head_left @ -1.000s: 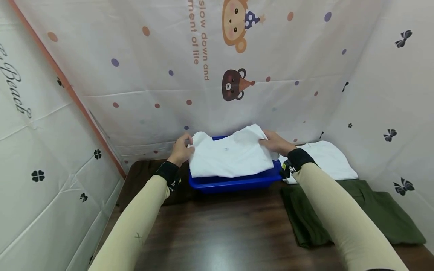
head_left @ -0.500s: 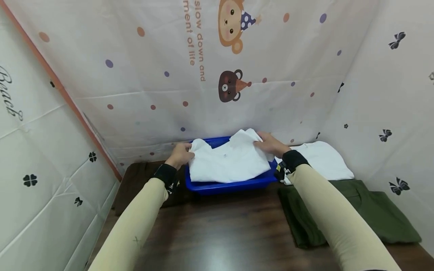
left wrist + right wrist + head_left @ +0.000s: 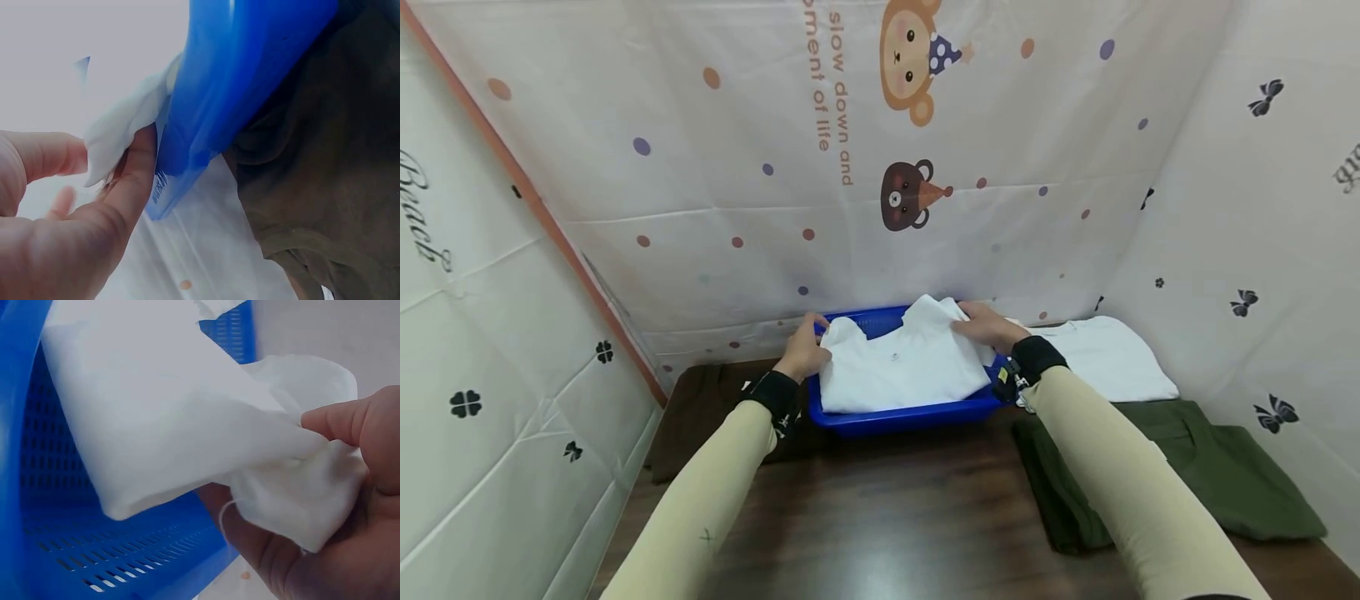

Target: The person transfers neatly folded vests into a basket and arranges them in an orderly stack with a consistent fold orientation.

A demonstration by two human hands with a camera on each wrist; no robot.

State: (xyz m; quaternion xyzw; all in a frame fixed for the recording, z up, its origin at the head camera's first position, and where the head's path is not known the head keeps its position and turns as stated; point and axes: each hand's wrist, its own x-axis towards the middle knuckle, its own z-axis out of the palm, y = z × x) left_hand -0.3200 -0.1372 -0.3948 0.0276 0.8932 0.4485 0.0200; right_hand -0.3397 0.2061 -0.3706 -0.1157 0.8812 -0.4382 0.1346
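A folded white T-shirt (image 3: pixel 898 367) lies partly inside a blue plastic basket (image 3: pixel 910 419), with a small dark mark near its neckline. My left hand (image 3: pixel 805 348) pinches the shirt's left edge. In the left wrist view, thumb and fingers lie on either side of the white cloth (image 3: pixel 125 119), close against the basket wall (image 3: pixel 212 81). On the other side my right hand (image 3: pixel 988 327) grips the shirt's right edge. The right wrist view has the bunched cloth (image 3: pixel 300 494) between thumb and fingers, above the basket's slotted wall (image 3: pixel 56 425).
Dark brown folded cloth (image 3: pixel 700 408) lies left of the basket. To the right are another folded white garment (image 3: pixel 1105 354) and a folded dark green garment (image 3: pixel 1217 475). The wooden table (image 3: pixel 880 517) extends in front; printed curtains (image 3: pixel 737 167) stand behind and at both sides.
Both hands have lowered the white T-shirt into the basket, and its front edge now sits behind the basket's front rim. The right hand has moved slightly inward. Both hands keep their hold.
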